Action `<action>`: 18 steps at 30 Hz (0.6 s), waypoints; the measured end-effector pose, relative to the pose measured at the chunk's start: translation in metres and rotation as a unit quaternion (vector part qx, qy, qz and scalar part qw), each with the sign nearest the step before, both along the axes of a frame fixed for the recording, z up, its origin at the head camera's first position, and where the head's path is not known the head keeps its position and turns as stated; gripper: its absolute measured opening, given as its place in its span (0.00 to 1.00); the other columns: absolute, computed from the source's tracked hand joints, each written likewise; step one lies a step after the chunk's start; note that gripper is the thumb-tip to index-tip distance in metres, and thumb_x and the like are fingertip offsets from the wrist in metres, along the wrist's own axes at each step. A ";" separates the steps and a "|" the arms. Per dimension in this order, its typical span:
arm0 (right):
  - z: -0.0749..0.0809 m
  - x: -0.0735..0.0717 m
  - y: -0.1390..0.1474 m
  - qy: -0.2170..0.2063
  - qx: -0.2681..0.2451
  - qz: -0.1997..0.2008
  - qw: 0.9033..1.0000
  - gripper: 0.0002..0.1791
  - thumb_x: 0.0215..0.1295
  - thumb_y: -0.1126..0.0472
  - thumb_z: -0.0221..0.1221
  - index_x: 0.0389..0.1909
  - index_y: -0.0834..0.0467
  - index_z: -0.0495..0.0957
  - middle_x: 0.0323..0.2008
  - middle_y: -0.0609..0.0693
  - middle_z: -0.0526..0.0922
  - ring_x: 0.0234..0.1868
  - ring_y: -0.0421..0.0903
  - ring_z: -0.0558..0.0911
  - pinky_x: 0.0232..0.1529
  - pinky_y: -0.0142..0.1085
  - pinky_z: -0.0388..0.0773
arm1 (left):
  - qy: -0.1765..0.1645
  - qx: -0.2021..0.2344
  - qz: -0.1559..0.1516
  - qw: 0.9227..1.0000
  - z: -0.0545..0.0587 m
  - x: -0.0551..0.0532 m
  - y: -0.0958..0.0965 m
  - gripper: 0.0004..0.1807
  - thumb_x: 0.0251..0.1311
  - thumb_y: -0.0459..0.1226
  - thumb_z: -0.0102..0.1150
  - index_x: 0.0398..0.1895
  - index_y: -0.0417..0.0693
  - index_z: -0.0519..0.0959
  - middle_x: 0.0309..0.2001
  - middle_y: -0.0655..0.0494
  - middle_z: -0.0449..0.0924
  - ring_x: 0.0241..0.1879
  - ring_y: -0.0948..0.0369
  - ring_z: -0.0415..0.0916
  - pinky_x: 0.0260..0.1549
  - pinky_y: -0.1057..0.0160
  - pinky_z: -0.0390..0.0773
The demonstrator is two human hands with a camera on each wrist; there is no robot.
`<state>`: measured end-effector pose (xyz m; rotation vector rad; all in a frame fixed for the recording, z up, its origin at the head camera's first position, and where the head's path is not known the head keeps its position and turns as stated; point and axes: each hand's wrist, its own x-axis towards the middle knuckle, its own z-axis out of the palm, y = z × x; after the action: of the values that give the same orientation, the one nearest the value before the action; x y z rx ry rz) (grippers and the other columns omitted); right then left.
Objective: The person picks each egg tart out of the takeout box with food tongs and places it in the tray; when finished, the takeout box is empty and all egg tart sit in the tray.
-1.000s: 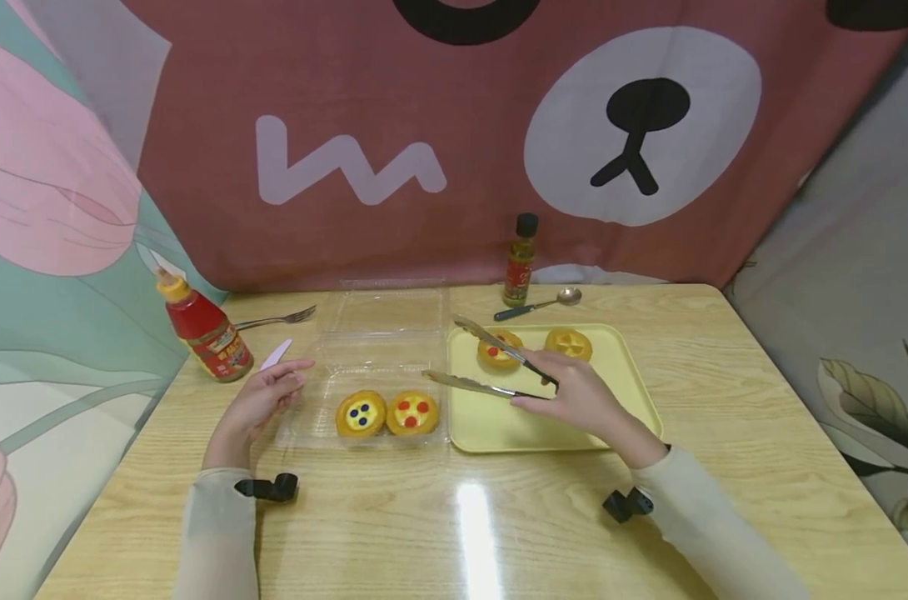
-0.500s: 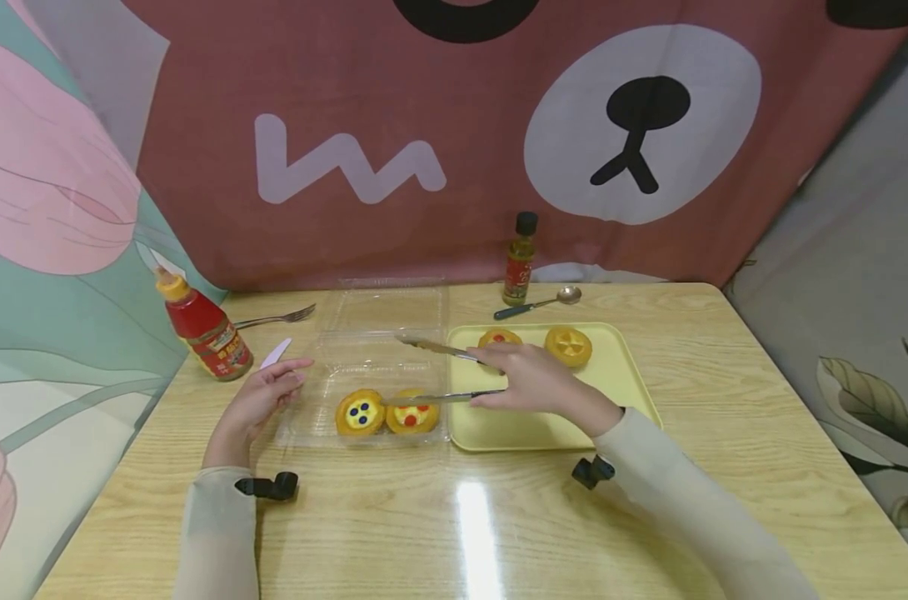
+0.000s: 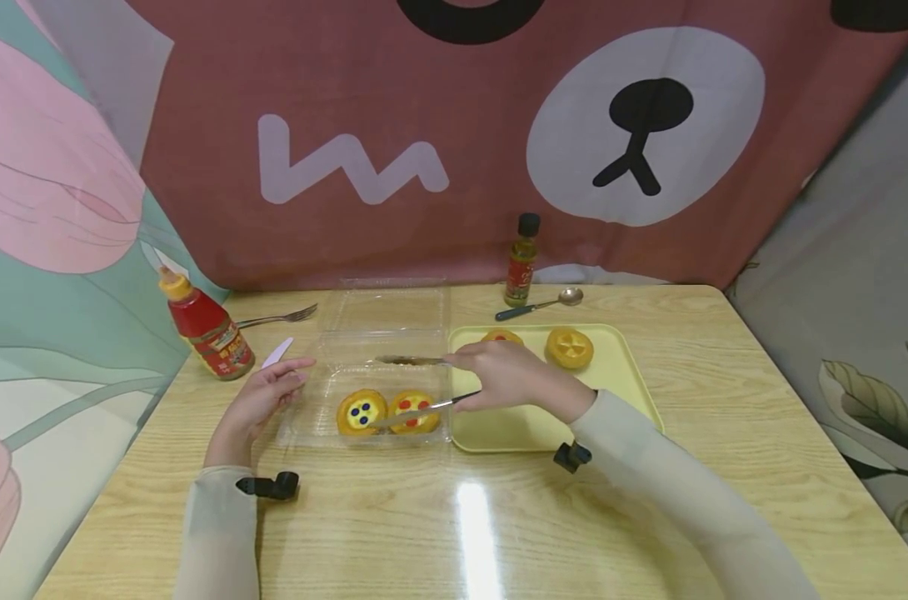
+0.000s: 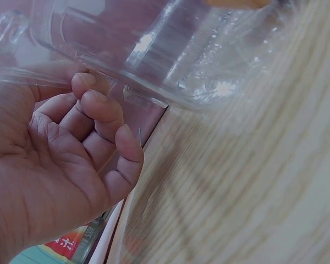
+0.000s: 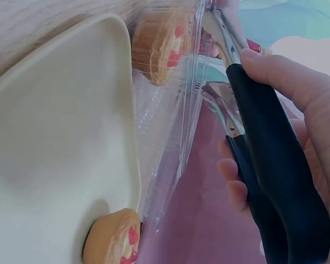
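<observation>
Left of the right hand (image 3: 505, 375), which grips spread tongs (image 5: 272, 148) pointing that way, a red-dotted tart (image 3: 409, 402) sits in the clear container (image 3: 352, 373), closer to this hand than to the left hand (image 3: 262, 400), whose hold is unclear.

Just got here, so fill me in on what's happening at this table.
A person holds black-handled tongs in the right hand, their arms spread apart over an open clear container and gripping nothing. A blue-dotted tart and a red-dotted tart sit inside it. The left hand is at the container's left edge; whether it grips the edge is unclear. On the yellow tray sit another red-dotted one, partly hidden, and a cross-patterned tart.
</observation>
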<state>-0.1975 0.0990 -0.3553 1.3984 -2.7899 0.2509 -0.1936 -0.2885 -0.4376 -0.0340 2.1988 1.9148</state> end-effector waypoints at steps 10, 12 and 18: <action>0.004 -0.001 -0.020 -0.013 0.056 0.013 0.998 0.38 0.54 0.40 0.64 0.61 0.59 0.72 0.55 0.55 0.78 0.52 0.50 0.79 0.45 0.42 0.78 | 0.005 0.001 -0.005 1.000 0.001 0.002 0.000 0.14 0.67 0.37 0.52 0.54 0.48 0.76 0.26 0.65 0.69 0.26 0.66 0.66 0.27 0.69 0.68; 0.005 -0.001 -0.024 -0.008 0.067 0.013 0.998 0.39 0.54 0.39 0.64 0.61 0.59 0.72 0.54 0.54 0.79 0.51 0.49 0.80 0.44 0.42 0.79 | 0.007 0.001 -0.008 1.000 0.001 0.001 0.000 0.14 0.67 0.37 0.52 0.54 0.48 0.76 0.26 0.65 0.69 0.26 0.67 0.66 0.27 0.69 0.68; 0.008 -0.004 -0.035 -0.001 0.090 0.021 0.996 0.38 0.54 0.39 0.64 0.61 0.58 0.72 0.52 0.53 0.79 0.50 0.49 0.80 0.45 0.42 0.78 | 0.014 0.001 -0.010 1.000 -0.001 0.000 -0.001 0.12 0.68 0.37 0.51 0.52 0.52 0.76 0.25 0.65 0.69 0.26 0.67 0.66 0.26 0.70 0.68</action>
<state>-0.2015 0.0639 -0.3469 1.4938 -2.8497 0.0003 -0.1937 -0.2894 -0.4384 0.0149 2.2064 1.9177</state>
